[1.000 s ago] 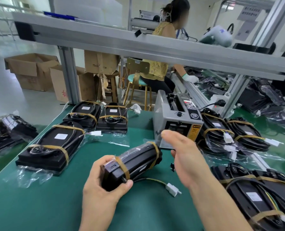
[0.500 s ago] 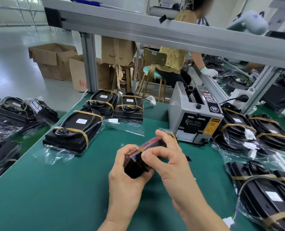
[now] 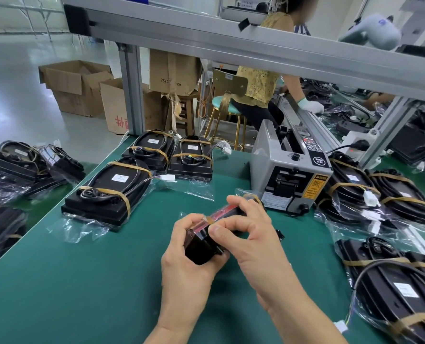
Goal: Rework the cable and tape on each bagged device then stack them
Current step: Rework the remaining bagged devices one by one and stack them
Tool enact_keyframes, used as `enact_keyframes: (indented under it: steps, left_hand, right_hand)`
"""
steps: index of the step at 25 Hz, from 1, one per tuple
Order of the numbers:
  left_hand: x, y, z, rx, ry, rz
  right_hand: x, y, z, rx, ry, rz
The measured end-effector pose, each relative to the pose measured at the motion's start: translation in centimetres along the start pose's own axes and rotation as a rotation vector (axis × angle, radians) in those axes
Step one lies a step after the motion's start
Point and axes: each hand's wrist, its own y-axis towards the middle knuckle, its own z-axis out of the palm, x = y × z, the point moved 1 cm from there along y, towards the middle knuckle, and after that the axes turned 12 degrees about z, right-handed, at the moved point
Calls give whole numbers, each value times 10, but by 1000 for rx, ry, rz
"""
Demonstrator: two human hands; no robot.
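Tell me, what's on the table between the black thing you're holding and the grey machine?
Only a crinkle of clear bag plastic and bare green mat between the held device and the tape machine, in the head view.

I hold a bagged device [image 3: 201,247] on edge over the green mat [image 3: 82,281], my left hand [image 3: 184,259] gripping its near end, my right hand [image 3: 253,242] pinching its tape [image 3: 207,219]. The dispenser [image 3: 290,175] stands behind.

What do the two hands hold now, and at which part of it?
Both hold one bagged device. The left hand grips its near end; the right hand pinches its top edge near the tape band.
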Motion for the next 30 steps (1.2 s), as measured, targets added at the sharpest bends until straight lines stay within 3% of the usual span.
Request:
enact_keyframes:
  steps: [12, 22, 30]
  left_hand:
    - [1, 0, -2, 2, -38, -5]
    - [2, 1, 1, -26, -86, -37]
    - [5, 1, 1, -27, -85, -44]
  right_hand:
    - [1, 1, 1, -12, -42, -5]
    - [-7, -4, 13, -170, -94, -75]
    - [-12, 0, 11, -100, 97, -63]
